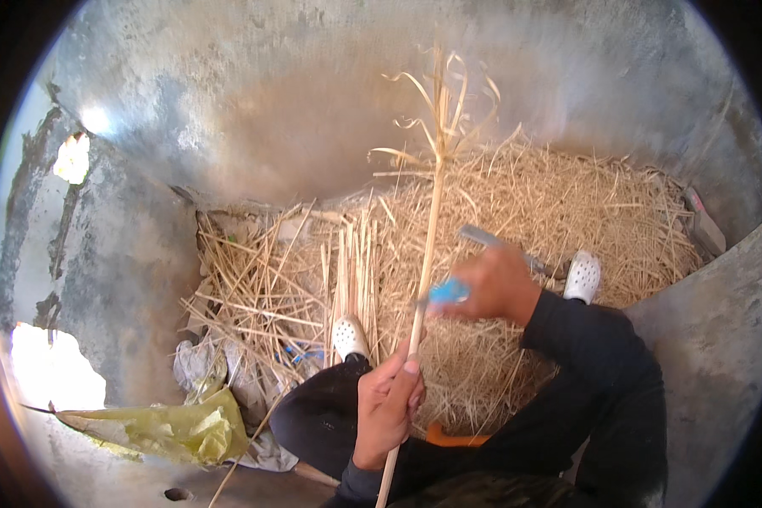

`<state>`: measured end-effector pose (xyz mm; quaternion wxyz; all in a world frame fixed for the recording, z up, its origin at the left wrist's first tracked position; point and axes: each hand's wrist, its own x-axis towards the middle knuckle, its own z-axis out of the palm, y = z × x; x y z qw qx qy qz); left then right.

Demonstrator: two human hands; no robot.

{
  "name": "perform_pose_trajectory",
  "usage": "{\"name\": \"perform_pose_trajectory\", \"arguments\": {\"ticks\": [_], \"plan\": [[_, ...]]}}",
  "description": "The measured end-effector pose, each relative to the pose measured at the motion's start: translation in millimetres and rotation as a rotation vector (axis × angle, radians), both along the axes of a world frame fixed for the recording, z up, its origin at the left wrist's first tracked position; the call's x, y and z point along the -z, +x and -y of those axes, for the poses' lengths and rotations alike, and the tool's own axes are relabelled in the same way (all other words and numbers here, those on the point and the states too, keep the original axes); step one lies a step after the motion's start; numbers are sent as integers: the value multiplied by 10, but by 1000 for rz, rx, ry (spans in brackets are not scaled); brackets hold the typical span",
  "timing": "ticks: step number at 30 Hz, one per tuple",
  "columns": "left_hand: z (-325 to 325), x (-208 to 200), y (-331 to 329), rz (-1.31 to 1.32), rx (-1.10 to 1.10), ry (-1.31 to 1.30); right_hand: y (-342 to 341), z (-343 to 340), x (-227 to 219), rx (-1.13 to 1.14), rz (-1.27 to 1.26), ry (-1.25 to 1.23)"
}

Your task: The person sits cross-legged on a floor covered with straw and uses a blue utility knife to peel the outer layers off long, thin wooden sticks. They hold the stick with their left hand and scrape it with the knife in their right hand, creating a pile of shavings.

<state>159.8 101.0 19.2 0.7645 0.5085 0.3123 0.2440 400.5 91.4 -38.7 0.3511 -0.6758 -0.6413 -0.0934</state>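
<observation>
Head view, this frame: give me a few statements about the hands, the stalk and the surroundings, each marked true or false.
1. The left hand grips a long dry stalk near its lower end. True.
2. The right hand is empty. False: it holds a blue-handled tool against the stalk.
3. The stalk lies flat on the straw. False: it stands roughly upright, its dried leaves at the top.
4. A pile of straw covers the ground ahead of the person. True.
5. Both feet wear white clogs. True.
6. A red bucket sits at the lower left. False: a crumpled yellowish bag lies there.
</observation>
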Motion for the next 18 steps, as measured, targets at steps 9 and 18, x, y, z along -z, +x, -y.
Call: {"name": "perform_pose_trajectory", "arguments": {"ticks": [9, 18], "plan": [[27, -4, -47, -27, 5, 39, -136, 50, -47, -114, -49, -28], [119, -46, -55, -163, 15, 119, 206, -100, 19, 66, -8, -87]]}}
